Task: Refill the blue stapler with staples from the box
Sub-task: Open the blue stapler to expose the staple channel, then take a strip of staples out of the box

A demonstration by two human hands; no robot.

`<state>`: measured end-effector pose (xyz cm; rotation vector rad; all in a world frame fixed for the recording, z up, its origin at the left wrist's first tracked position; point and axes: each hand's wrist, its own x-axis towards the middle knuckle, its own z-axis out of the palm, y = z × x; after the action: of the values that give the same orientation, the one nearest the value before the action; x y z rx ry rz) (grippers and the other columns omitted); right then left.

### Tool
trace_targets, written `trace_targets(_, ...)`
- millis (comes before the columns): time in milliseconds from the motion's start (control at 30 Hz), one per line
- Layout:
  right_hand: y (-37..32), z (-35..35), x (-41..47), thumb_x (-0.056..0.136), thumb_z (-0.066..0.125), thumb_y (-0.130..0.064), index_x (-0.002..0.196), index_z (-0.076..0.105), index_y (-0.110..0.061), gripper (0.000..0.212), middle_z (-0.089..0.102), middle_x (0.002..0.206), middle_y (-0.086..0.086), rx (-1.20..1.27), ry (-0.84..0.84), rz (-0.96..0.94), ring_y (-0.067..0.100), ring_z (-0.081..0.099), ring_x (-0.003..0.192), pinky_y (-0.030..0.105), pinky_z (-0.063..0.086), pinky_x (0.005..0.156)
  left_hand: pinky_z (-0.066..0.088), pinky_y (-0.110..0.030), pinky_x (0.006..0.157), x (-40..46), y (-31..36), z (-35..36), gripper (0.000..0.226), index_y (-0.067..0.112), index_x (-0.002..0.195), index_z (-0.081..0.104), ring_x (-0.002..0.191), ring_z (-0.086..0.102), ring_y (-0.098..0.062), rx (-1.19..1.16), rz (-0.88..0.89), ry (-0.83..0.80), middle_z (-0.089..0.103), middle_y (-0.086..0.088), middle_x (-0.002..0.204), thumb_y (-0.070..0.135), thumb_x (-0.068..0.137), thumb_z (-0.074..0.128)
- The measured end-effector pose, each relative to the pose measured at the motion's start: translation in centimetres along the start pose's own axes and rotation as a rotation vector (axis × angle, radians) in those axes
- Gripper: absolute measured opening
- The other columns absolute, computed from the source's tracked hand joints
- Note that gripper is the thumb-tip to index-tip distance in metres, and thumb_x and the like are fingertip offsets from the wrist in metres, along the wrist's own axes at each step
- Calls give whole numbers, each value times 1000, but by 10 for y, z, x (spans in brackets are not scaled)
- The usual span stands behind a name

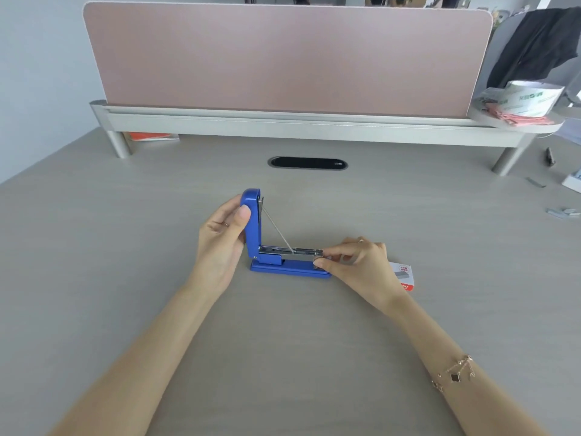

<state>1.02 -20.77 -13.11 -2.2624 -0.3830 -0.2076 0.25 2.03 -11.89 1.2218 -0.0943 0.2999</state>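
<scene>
The blue stapler point(284, 265) sits mid-desk with its lid swung straight up and the metal staple channel point(290, 250) lying exposed. My left hand point(221, 243) holds the upright lid point(252, 221), thumb on its front face. My right hand point(356, 265) pinches at the channel's right end; a strip of staples seems to be between thumb and fingers, but it is too small to tell for sure. The white and red staple box point(404, 276) lies just right of my right hand, partly hidden behind it.
A pink divider panel point(283, 58) on a grey raised shelf point(283, 121) closes off the back. A black cable slot point(307, 163) lies behind the stapler. Loose staple strips point(562, 212) and small items sit at the far right edge.
</scene>
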Motion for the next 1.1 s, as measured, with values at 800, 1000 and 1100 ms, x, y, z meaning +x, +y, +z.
trace_targets(800,11,-10,10,71,72,-45,76,71,-38,8,69,77,-16,-91,-37,-13,9,47,92,18,21,83,49,-21,74,15,27,-102,30,23,82,69,76,66,-4,950,-267,-308,73,12,82,21,60,89)
trace_targets(1000,18,-36,7,68,74,-45,96,67,-40,29,59,100,-24,-96,-103,38,4,33,103,21,33,90,35,-12,90,16,38,-54,49,36,110,65,107,47,13,1031,-63,-196,55,27,114,46,64,81)
trace_targets(1100,37,-72,-6,70,76,-36,101,65,-36,33,57,109,-17,-52,-38,104,8,39,113,20,37,87,37,-4,86,13,34,2,34,32,105,68,100,54,12,996,97,-264,62,18,107,34,73,78)
